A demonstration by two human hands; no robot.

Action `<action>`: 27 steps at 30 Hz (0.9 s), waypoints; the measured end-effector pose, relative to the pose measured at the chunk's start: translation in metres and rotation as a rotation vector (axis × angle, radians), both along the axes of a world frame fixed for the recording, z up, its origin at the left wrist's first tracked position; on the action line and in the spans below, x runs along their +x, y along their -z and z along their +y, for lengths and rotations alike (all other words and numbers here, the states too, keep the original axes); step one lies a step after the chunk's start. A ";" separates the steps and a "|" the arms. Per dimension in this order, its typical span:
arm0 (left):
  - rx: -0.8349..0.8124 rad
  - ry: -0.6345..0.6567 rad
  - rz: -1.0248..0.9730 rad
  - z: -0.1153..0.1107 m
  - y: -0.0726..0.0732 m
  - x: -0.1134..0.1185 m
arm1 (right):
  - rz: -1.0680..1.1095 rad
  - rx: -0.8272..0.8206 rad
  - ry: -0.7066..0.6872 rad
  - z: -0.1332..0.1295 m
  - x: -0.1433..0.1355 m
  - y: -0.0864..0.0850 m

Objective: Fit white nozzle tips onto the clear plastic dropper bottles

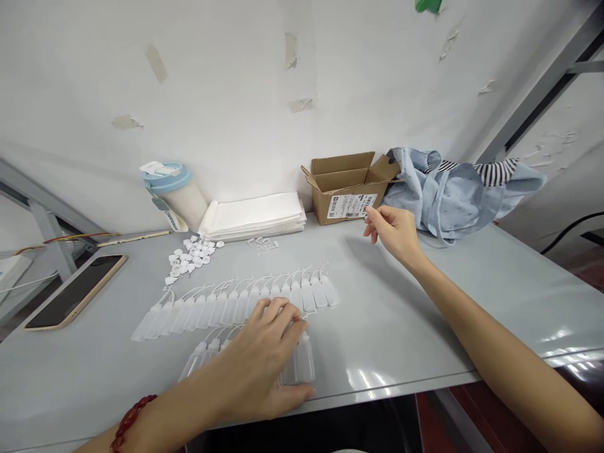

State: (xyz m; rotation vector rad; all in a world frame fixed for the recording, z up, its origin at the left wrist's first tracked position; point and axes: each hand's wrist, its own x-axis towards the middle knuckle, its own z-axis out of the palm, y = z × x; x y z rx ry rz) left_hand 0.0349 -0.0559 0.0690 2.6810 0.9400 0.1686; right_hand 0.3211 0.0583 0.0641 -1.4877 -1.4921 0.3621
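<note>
My left hand (264,352) is bent over the front row of small translucent plastic squeeze bottles (304,358). Its fingers curl at their nozzle ends and its thumb lies by their bases, gripping across them; it hides much of the row. Behind it lies a longer row of similar bottles (226,308) with thin white tubes at their tops. My right hand (391,229) hovers above the table before the cardboard box, fingers curled and thumb against the index finger. Anything in that pinch is too small to make out.
Small white caps (189,257) lie heaped at left, near loose thin white pieces (263,244). Along the wall stand a blue-lidded cup (182,195), stacked white sheets (255,217), an open cardboard box (349,189) and bundled blue cloth (448,195). A phone (78,292) lies far left.
</note>
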 end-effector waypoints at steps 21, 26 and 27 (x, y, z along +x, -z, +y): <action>0.246 -0.372 -0.044 0.139 0.018 -0.069 | -0.888 -0.494 0.195 0.014 0.043 0.010; 0.282 -0.390 -0.024 0.161 0.026 -0.071 | -0.930 -0.489 0.206 0.017 0.047 0.014; 0.292 -0.389 -0.021 0.162 0.025 -0.070 | -0.934 -0.488 0.210 0.017 0.049 0.015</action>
